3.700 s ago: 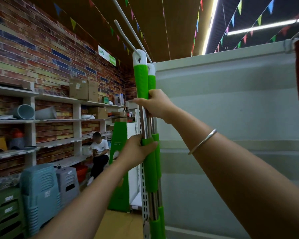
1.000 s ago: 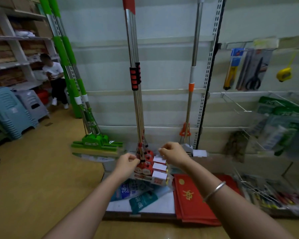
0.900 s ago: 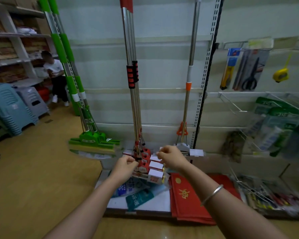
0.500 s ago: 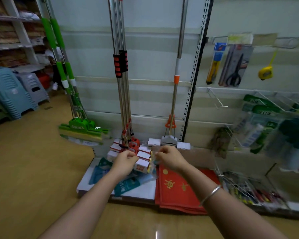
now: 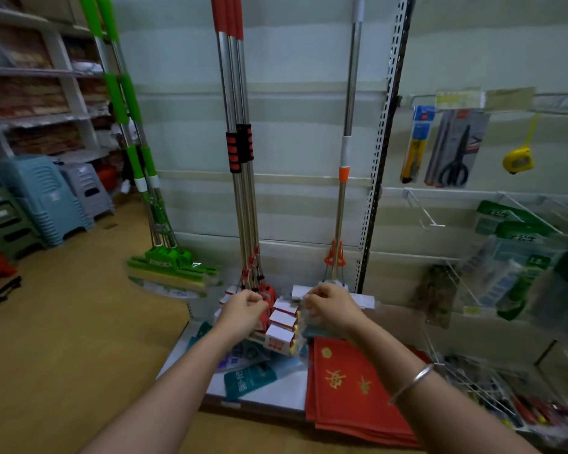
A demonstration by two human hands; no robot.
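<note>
Three red-handled mops (image 5: 240,191) with steel poles stand upright against the grey shelf back. Their red and white heads (image 5: 281,326) sit in a bundle on the low white base shelf (image 5: 276,393). My left hand (image 5: 243,311) is curled at the left side of the bundle and grips a red mop head. My right hand (image 5: 328,306) is curled at the right side and pinches clear plastic wrap by the heads. A silver bangle is on my right wrist.
Green mops (image 5: 168,263) lean at the left and an orange-collared mop (image 5: 341,191) stands at the right. Red mats (image 5: 351,388) and teal packets (image 5: 250,378) lie on the base shelf. Plastic stools (image 5: 43,198) stand far left. Scissors (image 5: 456,152), a yellow tape measure (image 5: 518,160) and wire racks (image 5: 505,257) hang right.
Earlier both hands gripped the green mop handles high up. They have since come down to the red mops' heads and stayed there during the last second while my view shifted.
</note>
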